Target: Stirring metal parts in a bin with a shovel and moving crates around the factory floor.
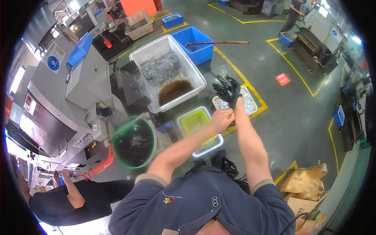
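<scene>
My right hand [228, 89] wears a shiny black glove [234, 95] and is stretched out with its fingers apart, holding nothing. At that wrist my bare left hand [222, 119] is closed on the glove's cuff. Beneath the gloved hand is a pale bin [256, 106] of small silvery metal pieces, partly hidden by the hand and forearm. Nearer to me and to the left stands a white tub [180, 121] with a yellow-green basket [192, 118] in it; small pieces show in both.
A large white tub [200, 84] holds metal shavings and brown liquid. Behind it, a long stick [223, 42] lies across a blue bin [201, 58]. A green-rimmed barrel [152, 150] and a grey machine [51, 117] stand left, near another person [74, 201]. Paper sacks [303, 182] lie right.
</scene>
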A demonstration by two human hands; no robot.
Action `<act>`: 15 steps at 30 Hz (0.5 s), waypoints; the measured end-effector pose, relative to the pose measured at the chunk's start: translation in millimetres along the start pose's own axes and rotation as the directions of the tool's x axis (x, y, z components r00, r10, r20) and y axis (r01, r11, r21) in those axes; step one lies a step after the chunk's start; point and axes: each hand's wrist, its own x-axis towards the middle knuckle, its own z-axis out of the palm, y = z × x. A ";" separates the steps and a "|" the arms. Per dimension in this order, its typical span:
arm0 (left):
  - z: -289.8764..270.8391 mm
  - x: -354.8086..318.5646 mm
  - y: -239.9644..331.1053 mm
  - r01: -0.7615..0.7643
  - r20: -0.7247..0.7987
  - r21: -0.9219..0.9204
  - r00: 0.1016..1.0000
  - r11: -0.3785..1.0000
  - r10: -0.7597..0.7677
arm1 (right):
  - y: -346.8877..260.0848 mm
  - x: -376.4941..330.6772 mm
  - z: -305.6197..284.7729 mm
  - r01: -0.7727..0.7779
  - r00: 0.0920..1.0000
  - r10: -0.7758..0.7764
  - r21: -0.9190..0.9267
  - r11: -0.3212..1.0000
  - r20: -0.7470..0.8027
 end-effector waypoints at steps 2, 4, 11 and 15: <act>-5.0 -4.0 2.3 -0.002 0.007 -0.009 1.000 1.000 0.002 | 5.0 27.6 -17.1 -0.233 0.971 0.239 0.371 0.899 0.031; -9.5 -8.0 6.4 -0.027 0.037 -0.028 0.999 0.999 0.028 | 0.5 25.4 -10.4 -0.395 0.906 0.323 0.271 0.878 0.274; -13.6 -12.8 3.9 -0.097 0.033 -0.036 0.995 0.995 0.098 | 11.6 30.6 -23.6 0.102 0.980 -0.157 0.366 0.925 0.125; -19.2 -18.5 18.5 -0.092 0.066 -0.044 0.993 0.995 0.095 | 3.8 26.6 -24.4 0.005 0.982 -0.046 0.217 0.976 0.182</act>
